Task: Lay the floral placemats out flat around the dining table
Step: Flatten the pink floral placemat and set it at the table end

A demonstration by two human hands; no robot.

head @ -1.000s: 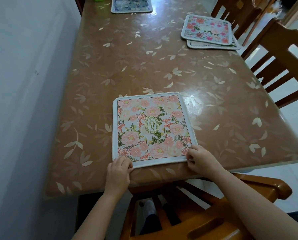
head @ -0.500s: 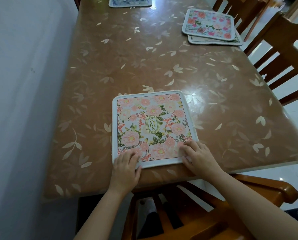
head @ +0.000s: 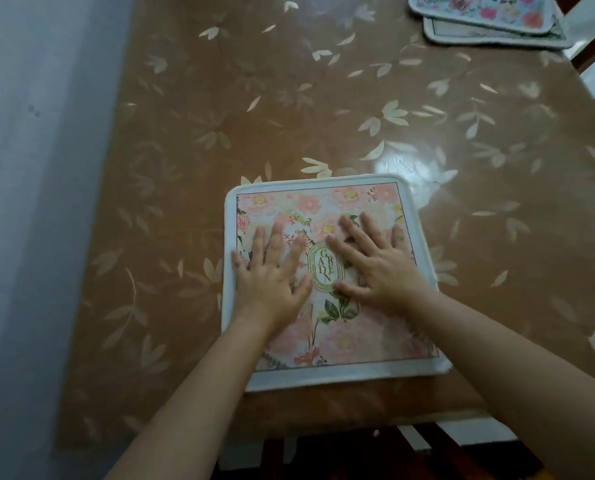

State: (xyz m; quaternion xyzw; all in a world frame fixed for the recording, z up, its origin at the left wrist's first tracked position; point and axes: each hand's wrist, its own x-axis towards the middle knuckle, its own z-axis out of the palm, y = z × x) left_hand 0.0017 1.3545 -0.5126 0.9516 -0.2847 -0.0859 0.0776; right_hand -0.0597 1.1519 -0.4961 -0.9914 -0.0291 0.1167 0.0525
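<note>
**Brown leaf-print table, both palms flat on the pink placemat**

Glossy brown covering with pale leaf shapes spreads over the dining table, and a grey-blue wall runs along its left side. We see the pink floral placemat lying flat near the table's near edge, directly under both of our hands. Our left hand rests palm down on the mat's left half, fingers spread wide and pointing away from us, the little finger reaching the white border. Our right hand lies palm down on the right half, fingers likewise fanned out, angled slightly to the left. Neither hand pinches anything; both simply press flat on the surface. Between the two hands shows an oval emblem with gold lettering. Both forearms stretch in from the lower edge, bare.

The mat is roughly square with rounded corners, a white bound edge and a thin dark line framing pink blooms and green leaves. At the far right corner, two more placemats lie stacked, the top one offset over the lower.
</note>
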